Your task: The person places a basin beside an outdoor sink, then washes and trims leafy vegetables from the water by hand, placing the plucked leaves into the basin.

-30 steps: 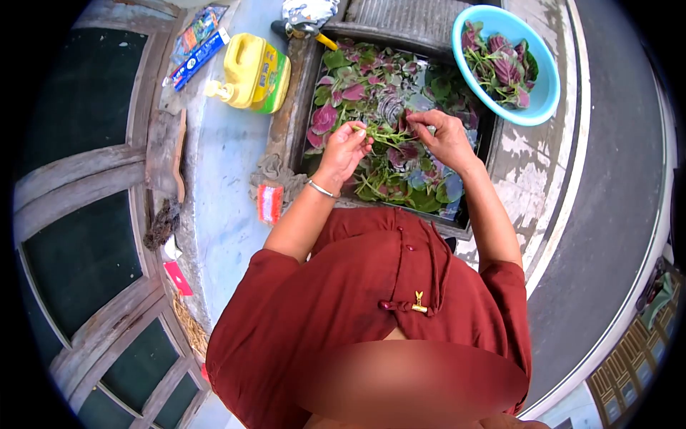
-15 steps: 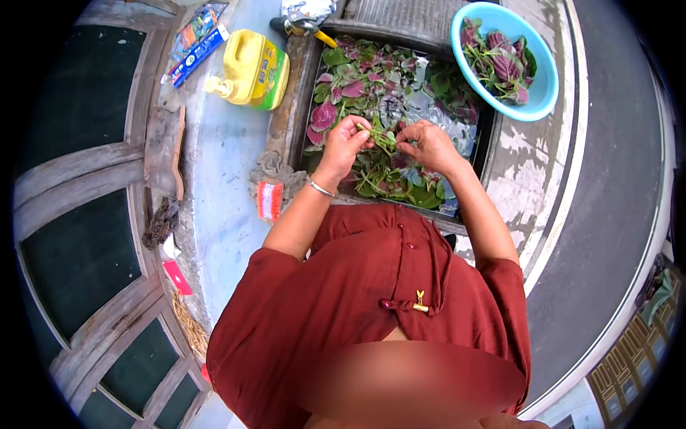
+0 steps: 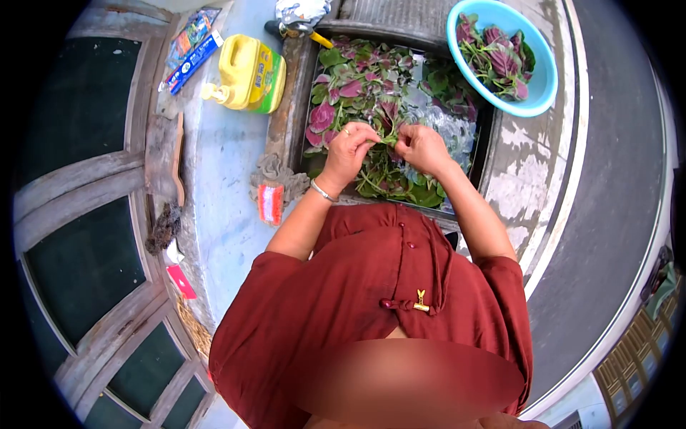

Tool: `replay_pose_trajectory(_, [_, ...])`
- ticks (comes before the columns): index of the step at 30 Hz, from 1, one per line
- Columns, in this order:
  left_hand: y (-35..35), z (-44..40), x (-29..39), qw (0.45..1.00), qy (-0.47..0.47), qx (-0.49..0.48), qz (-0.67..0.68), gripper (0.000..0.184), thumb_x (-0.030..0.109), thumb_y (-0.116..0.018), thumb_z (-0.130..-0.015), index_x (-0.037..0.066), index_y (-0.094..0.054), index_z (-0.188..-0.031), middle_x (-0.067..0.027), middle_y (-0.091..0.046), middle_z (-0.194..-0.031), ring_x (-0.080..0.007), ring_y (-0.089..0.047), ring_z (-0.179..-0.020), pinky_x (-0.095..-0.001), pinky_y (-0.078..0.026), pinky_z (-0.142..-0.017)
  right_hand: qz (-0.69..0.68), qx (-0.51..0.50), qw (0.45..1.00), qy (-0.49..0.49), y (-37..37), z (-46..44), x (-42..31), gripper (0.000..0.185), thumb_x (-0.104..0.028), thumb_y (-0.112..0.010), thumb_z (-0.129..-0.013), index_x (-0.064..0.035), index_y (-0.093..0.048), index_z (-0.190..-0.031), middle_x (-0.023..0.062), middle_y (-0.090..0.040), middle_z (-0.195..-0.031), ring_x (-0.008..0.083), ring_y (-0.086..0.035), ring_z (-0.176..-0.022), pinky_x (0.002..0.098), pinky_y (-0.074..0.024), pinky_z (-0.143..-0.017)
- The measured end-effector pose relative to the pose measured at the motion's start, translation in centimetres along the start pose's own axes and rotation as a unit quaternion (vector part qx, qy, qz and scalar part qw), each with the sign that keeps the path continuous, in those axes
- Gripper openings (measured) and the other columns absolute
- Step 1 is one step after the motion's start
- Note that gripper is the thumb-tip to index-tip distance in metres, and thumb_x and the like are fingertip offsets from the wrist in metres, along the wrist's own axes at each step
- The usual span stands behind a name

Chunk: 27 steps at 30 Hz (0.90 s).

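Note:
Both hands meet above a dark sink [image 3: 488,146] of water with red amaranth leaves [image 3: 350,88] floating in it. My left hand [image 3: 351,149], with a ring and a silver bracelet, pinches green amaranth stems [image 3: 388,137] between thumb and fingers. On the other side, my right hand [image 3: 424,149] is closed on the same stems, its fingertips partly hidden behind the knuckles. Purple and green leaves spread away from the stems between the hands. More amaranth [image 3: 504,61] lies in a light blue basin [image 3: 550,86] at the sink's far right corner.
Left of the sink, a yellow pump jug [image 3: 250,75] stands on the pale blue ledge [image 3: 232,168]. Nearer me are a grey rag [image 3: 275,171] and a red-and-white scrubbing sponge [image 3: 270,204]. A yellow-handled tool [image 3: 318,37] rests at the far left corner. A blue box [image 3: 194,61] lies farther left.
My left hand has shifted slightly right, closer to my right hand. Purple leaves now show above the stems between them. The view has moved a little.

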<state>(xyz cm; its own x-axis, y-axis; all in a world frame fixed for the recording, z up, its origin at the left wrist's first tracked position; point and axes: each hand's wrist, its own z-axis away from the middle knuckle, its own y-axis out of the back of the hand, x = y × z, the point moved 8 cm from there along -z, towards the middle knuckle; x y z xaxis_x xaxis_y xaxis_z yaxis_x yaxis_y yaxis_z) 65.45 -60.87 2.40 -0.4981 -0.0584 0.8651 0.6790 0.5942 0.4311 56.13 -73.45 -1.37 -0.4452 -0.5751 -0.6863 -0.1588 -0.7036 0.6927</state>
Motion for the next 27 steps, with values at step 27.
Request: replay_pose_trajectory(27, [0.3,0.7,2.3,0.970,-0.156,-0.113,-0.149,0.029,-0.006,-0.065,-0.063,0.014,-0.069,-0.083,-0.0077,-0.046,-0.119,-0.0163,-0.056,-0.080,-0.0238,-0.049,-0.058,0.019,-0.058,0.958,0.279,0.4,-1.0,-7.6,0.011,-0.013,-0.063,-0.074,-0.0063,-0.060,-0.082,0.0112,-0.061,-0.079,0.0330,-0.060,-0.071,0.0421,-0.0476,-0.061])
